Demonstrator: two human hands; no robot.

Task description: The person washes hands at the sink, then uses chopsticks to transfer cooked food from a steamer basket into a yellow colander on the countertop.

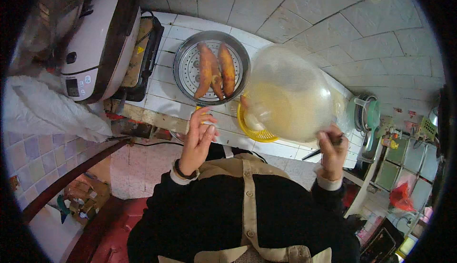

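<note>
My right hand (332, 149) is closed at the lower right edge of a large, pale, see-through dome that looks like a fogged pot lid (293, 94). The dome is over the counter and covers part of a yellow plastic basket (266, 136), where a whitish object (254, 120) shows. My left hand (197, 137) is near the counter's front edge, below the pot, with fingers loosely bent and apart, holding nothing visible. A round metal pot (177, 75) stands uncovered, with a perforated steamer tray (190, 68) inside. On the tray lie sweet potatoes (226, 70), long and orange-brown.
A white rice cooker (97, 44) stands at the left beside a dark flat appliance (143, 68). Green-rimmed containers (369, 115) are at the counter's right end. A tiled wall (304, 15) rises behind. A dark handle (312, 155) juts past the front edge.
</note>
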